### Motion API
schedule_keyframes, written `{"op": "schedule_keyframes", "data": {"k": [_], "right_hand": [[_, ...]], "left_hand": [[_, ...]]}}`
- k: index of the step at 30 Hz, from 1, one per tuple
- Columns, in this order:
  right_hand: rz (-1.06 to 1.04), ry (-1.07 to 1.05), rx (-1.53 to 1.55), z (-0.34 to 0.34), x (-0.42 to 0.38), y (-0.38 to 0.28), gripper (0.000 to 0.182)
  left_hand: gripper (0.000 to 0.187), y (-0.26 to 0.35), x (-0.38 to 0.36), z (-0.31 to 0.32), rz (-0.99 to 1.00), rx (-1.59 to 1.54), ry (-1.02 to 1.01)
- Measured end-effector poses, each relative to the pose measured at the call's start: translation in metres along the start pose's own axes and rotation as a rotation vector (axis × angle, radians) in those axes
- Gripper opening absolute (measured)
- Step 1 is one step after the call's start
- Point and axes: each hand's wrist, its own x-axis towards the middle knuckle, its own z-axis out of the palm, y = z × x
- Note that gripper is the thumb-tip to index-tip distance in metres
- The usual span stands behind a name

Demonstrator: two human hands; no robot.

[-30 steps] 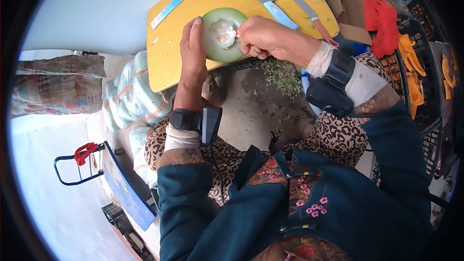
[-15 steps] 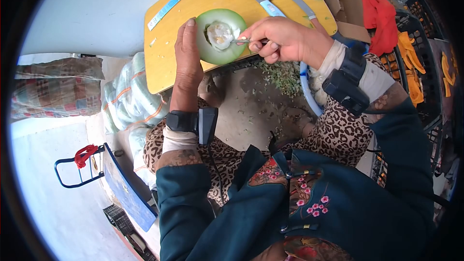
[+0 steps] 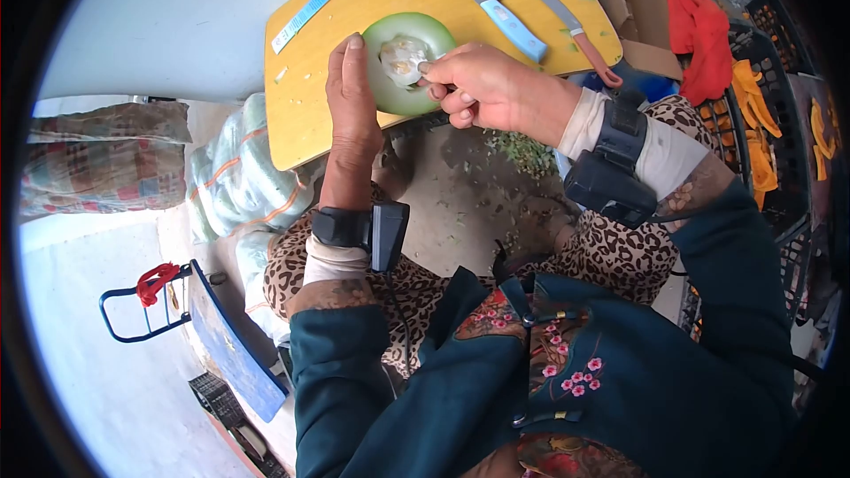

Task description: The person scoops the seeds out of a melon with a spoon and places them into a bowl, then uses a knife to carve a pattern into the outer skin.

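A cut round piece of green-skinned gourd [image 3: 428, 33], with pale flesh and a whitish seedy core, stands at the front edge of the yellow board [image 3: 305, 115]. Against its left side my left hand [image 3: 356, 93] is pressed, fingers pointing up. My right hand [image 3: 487, 88] is pinched closed at the core's right side; a small metal tool showed in it earlier, but what it holds is now mostly hidden by the fingers. Behind lie a cleaver with a blue handle [image 3: 513, 29] and a small knife with a brown handle [image 3: 595, 59].
A blue-and-white packet strip [image 3: 319, 6] lies at the board's back left. Wrapped bundles [image 3: 243, 168] stand left of it. Right are a cardboard box [image 3: 651, 0], a red cloth [image 3: 699, 35] and black crates with orange strips [image 3: 755, 106]. Green scraps [image 3: 522, 152] cover some floor.
My right hand has moved left, further over the core, and turned. The gourd and my left hand have shifted slightly right. More of both knife handles shows.
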Motion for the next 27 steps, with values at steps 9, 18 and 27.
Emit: {"op": "schedule_keyframes", "data": {"k": [9, 18, 27], "right_hand": [[-0.021, -0.163, 0.012, -0.018, -0.003, 0.005, 0.019], [-0.169, -0.102, -0.069, -0.031, -0.019, 0.019, 0.026], [-0.204, 0.044, -0.088, -0.041, -0.035, 0.037, 0.025]], "left_hand": [[0.043, 0.000, 0.001, -0.006, -0.054, 0.024, 0.055], [0.044, -0.001, 0.003, -0.007, -0.035, 0.050, 0.034], [0.049, 0.001, -0.003, 0.003, 0.095, 0.199, 0.003]]}}
